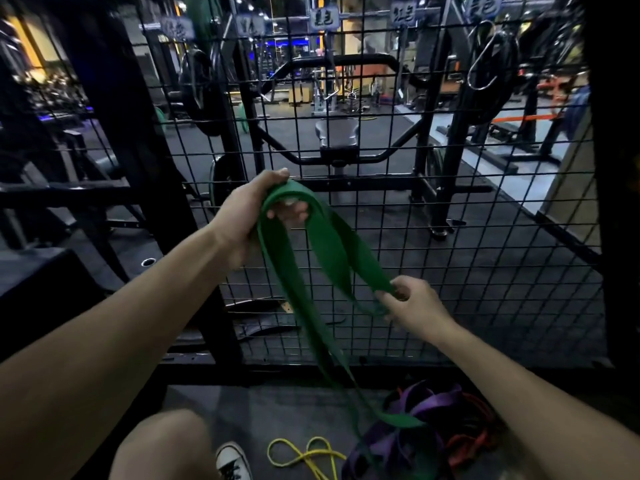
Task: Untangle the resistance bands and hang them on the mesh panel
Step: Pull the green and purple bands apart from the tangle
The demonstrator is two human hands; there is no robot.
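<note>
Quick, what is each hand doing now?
Left hand: grips the green band at its top fold.
Right hand: pinches the same green band lower down.

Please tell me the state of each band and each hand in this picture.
green band: held up, lower end in floor pile
left hand: grips green band
right hand: pinches green band
purple band: tangled on floor
yellow band: on floor
orange band: tangled on floor

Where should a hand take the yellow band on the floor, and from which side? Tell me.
Take the yellow band at its rounded loop on the left end, coming straight down from above. That loop lies flat and open on the floor, apart from the purple bands, so fingers could likely hook it there. Both hands are busy: the left hand and right hand grip the green band.
</note>
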